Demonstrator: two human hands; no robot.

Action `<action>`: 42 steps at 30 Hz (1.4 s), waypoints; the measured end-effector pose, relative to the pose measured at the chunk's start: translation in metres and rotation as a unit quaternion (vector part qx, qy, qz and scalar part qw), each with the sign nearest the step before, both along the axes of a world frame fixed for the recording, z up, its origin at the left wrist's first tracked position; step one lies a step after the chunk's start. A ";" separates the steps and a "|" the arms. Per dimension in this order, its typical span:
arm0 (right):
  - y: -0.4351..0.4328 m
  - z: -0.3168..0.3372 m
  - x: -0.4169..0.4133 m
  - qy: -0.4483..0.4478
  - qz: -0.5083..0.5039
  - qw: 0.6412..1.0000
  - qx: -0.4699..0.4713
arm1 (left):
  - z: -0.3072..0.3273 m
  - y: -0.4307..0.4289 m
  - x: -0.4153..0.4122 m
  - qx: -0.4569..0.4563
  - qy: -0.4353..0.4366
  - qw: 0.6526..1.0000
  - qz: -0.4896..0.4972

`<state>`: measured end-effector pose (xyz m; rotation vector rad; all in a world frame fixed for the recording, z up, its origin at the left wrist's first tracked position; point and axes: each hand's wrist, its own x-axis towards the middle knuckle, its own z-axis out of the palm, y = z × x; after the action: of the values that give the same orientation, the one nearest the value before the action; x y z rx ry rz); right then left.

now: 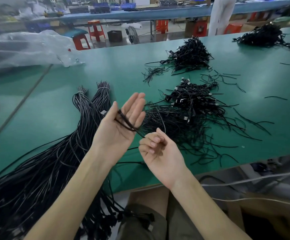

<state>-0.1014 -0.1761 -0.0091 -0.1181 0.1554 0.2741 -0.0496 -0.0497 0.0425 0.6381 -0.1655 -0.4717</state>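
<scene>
The left hand [121,125], grip released, is carrying black cable [125,123] loops; the right hand [158,149] is pinching its tail, tangled cable piles [192,104] crowding the tabletop [123,66] just behind.

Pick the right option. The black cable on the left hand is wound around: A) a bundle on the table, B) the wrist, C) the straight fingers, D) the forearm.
C: the black cable loops across the straight fingers of the left hand, and the right hand pinches its trailing end.
</scene>
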 end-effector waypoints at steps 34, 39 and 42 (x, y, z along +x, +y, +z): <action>-0.008 -0.011 -0.010 0.060 -0.038 0.986 -0.151 | 0.001 0.006 0.003 0.080 0.064 0.979 0.175; -0.026 -0.007 -0.022 -0.063 -0.109 0.747 -0.652 | -0.002 0.000 -0.002 0.198 0.024 0.956 0.213; -0.024 0.007 -0.023 -0.183 -0.099 0.653 -0.729 | -0.004 -0.015 -0.015 0.358 -0.060 0.912 0.189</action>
<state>-0.1240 -0.1996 -0.0018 -1.7737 -0.0560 -0.1724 -0.0649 -0.0642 0.0381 1.3932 0.0255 -0.1003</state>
